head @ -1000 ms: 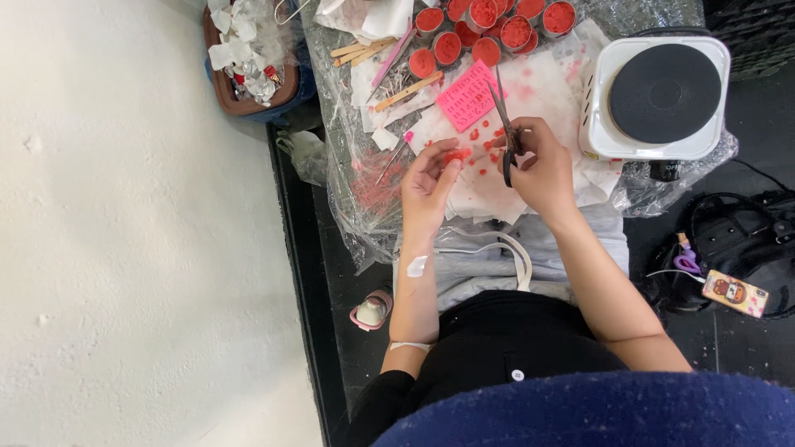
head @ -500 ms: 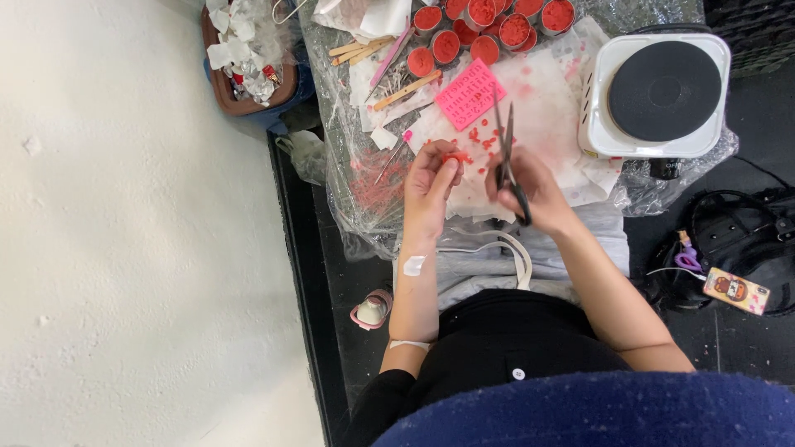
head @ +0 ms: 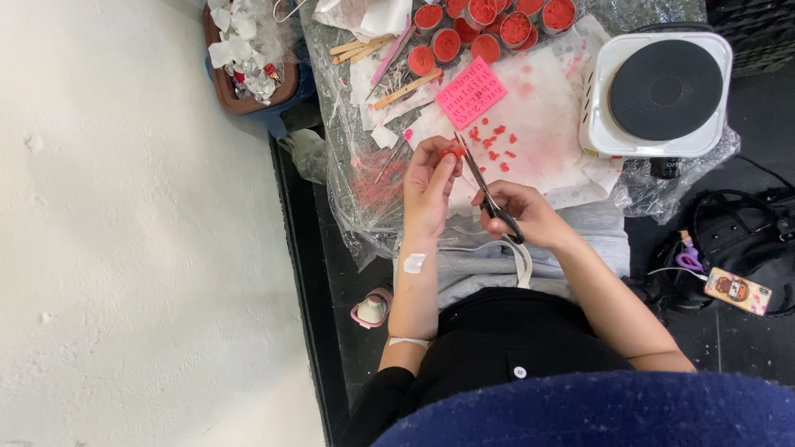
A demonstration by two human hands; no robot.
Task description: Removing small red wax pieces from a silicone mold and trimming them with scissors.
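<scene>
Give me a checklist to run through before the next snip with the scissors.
1. Left hand pinches the small red piece at its fingertips: ok.
2. Right hand has the scissors by the handles: ok.
3. Blade tips reach the red piece: ok.
4. Left fingers out of the blades' path: cannot tell, they sit very close.
5. Work held above the stained white paper, where other red cuttings lie: ok.
6. Hot plate off: cannot tell.

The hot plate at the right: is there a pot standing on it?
No, the round black top of the white hot plate is bare, with nothing standing on it.
</scene>
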